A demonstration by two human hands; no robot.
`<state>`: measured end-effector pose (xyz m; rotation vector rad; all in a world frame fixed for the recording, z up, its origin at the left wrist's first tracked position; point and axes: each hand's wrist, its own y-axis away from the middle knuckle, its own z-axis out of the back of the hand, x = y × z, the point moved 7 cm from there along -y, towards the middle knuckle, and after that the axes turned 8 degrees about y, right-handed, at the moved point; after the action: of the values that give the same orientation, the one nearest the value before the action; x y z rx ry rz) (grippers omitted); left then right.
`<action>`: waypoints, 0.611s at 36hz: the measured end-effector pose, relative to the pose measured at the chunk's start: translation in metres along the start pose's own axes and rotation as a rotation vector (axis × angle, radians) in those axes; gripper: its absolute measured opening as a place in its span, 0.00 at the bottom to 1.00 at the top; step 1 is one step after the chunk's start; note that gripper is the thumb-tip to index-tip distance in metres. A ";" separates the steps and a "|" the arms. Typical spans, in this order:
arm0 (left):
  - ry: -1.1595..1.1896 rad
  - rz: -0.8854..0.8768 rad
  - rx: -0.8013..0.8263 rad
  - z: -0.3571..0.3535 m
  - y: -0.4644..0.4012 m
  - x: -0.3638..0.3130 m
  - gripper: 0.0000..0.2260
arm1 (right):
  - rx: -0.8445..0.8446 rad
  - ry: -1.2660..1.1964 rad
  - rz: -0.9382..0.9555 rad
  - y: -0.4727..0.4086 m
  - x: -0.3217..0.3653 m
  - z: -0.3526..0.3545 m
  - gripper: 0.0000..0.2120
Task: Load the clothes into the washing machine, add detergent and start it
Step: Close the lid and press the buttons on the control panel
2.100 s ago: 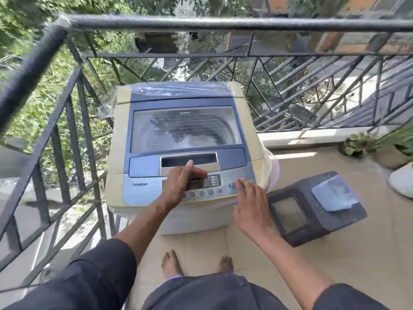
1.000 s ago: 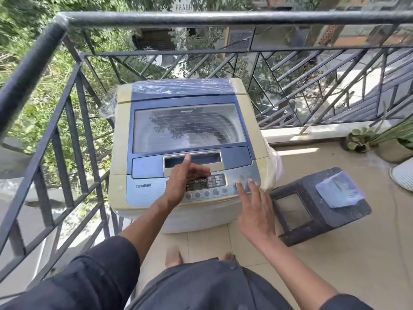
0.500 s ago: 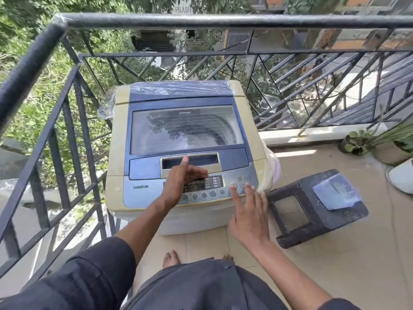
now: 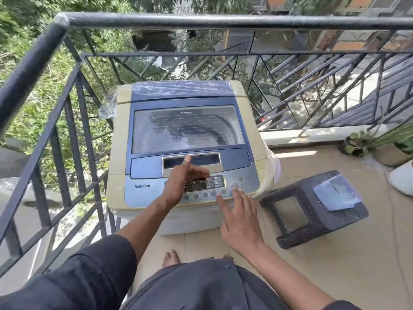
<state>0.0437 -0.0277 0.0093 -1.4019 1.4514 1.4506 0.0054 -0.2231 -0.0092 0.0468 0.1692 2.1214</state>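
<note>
A top-loading washing machine (image 4: pixel 125 135) in beige and blue stands in the balcony corner, its glass lid (image 4: pixel 185 128) down. My left hand (image 4: pixel 185 179) hovers over the control panel (image 4: pixel 219 184), thumb up near the lid handle (image 4: pixel 201 158), fingers loosely curved above the display and holding nothing. My right hand (image 4: pixel 240 217) is spread with straight fingers at the panel's front right edge, fingertips close to the round buttons (image 4: pixel 234 186). No clothes or detergent show outside the machine.
A black metal railing (image 4: pixel 73 104) closes off the left and far sides. A dark plastic stool (image 4: pixel 312 209) with a bluish pouch (image 4: pixel 336 194) on it stands right of the machine. Potted plants (image 4: pixel 357 143) sit at the far right. My bare feet stand on beige tiles.
My right hand has drawn back slightly from the panel buttons toward me. My left hand has stayed over the display, with its fingers opened a little.
</note>
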 end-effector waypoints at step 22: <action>-0.018 -0.005 0.004 0.001 0.002 -0.001 0.36 | 0.078 0.051 0.163 -0.015 0.040 0.013 0.41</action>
<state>0.0415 -0.0269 0.0110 -1.3859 1.4378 1.4521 -0.0017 -0.1803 0.0007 0.0539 0.2875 2.2786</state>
